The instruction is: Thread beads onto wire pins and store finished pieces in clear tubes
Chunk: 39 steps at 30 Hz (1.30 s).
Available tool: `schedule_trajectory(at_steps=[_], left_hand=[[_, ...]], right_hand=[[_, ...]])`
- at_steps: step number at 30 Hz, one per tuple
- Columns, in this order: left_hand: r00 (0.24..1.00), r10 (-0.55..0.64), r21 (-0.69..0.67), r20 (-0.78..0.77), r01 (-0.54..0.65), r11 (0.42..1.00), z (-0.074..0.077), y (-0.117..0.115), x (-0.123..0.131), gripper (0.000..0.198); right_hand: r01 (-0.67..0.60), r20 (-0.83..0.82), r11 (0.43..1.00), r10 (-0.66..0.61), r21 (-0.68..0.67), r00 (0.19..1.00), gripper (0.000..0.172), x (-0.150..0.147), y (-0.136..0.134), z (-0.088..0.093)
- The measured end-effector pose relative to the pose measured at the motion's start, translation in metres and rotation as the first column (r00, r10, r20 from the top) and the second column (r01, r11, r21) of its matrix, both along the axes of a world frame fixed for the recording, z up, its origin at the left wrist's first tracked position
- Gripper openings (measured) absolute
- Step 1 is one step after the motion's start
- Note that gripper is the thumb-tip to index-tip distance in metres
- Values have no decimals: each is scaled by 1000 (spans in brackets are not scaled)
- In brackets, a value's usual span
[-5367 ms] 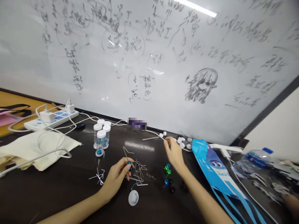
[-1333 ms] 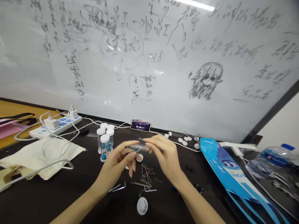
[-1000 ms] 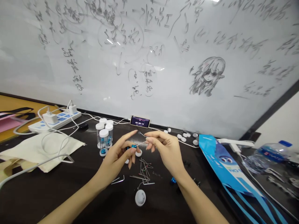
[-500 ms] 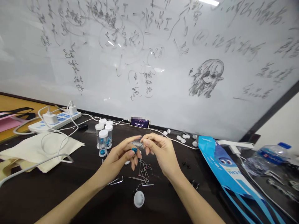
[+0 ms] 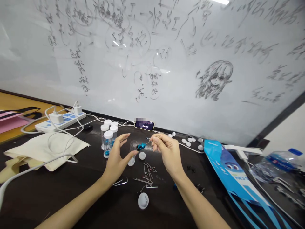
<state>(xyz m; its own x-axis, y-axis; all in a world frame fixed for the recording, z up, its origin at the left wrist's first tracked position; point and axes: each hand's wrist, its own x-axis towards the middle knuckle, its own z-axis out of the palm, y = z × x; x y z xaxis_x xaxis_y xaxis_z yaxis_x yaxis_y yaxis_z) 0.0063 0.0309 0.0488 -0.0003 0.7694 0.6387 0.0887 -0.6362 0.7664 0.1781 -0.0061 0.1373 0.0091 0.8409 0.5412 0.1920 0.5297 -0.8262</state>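
Observation:
My right hand (image 5: 168, 154) pinches a thin metal rod (image 5: 149, 142). On the rod's left end is a small blue piece (image 5: 141, 146) with a dark tip. My left hand (image 5: 115, 162) is open, thumb and fingers spread, its thumb tip close to the blue piece; whether they touch I cannot tell. Just beyond that thumb stands an uncapped clear tube (image 5: 131, 161), partly hidden. A white cap (image 5: 142, 156) lies to its right. Below the hands are several thin bent metal pins (image 5: 148, 175) and a white cup-shaped cap (image 5: 143, 201).
Several white-capped clear tubes (image 5: 108, 136) with blue pieces inside stand left of my hands. A power strip (image 5: 69, 118) and cream cloth bag (image 5: 51, 151) lie further left. A phone (image 5: 144, 125) leans at the whiteboard. To the right are a blue package (image 5: 219, 159) and plastic bottle (image 5: 276, 163).
My left hand has let go of the blue piece and spread its fingers, moving slightly left. The blue piece now hangs on the rod in my right hand. The clear tube and cap have become visible.

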Motion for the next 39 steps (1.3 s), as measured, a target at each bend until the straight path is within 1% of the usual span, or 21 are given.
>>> schedule_trajectory(at_steps=[1,4,6,8,10,14,18,23,29,31,33,36,39], left_hand=[[999,-41,-32,-35,40,999,-4,3,1,56],[986,-153,-128,-58,145,981,-14,9,5,62],[978,-197,-185,-61,183,966,-18,9,7,55],[979,-188,-192,-84,169,967,-17,6,7,42],[983,-139,-133,-123,123,983,-12,1,6,32],[987,-37,20,-154,40,999,0,-8,4,30],[990,14,109,-141,2,994,4,-12,4,30],[990,37,176,-135,-12,984,5,-17,4,33],[992,44,203,-118,-20,979,6,-18,3,33],[991,49,208,-122,-23,978,5,-17,2,33],[990,58,215,-128,-29,976,4,-16,2,34],[987,62,246,-150,-23,969,3,-16,1,37],[981,53,305,-189,7,952,4,-17,-1,41]], right_hand=[[14,1,1000,-14,14,1000,24,-1,0,0],[44,2,998,-44,47,999,25,-3,1,-3],[58,12,997,-59,59,998,26,-5,1,-5],[64,31,995,-66,70,997,27,-7,1,-6],[64,55,995,-68,79,996,26,-8,0,-7],[42,99,997,-49,72,994,23,-8,-1,-7],[-7,150,999,1,41,989,24,-8,1,-9],[-57,193,998,53,12,980,22,-12,2,-12],[-55,298,998,41,38,954,17,-13,-2,-12],[-62,372,997,43,38,927,17,-13,-2,-10],[-74,470,996,39,57,882,20,-12,-3,-8],[-91,611,990,4,111,792,25,-12,-7,-4],[-94,711,983,-47,158,702,23,-16,-12,-2]])
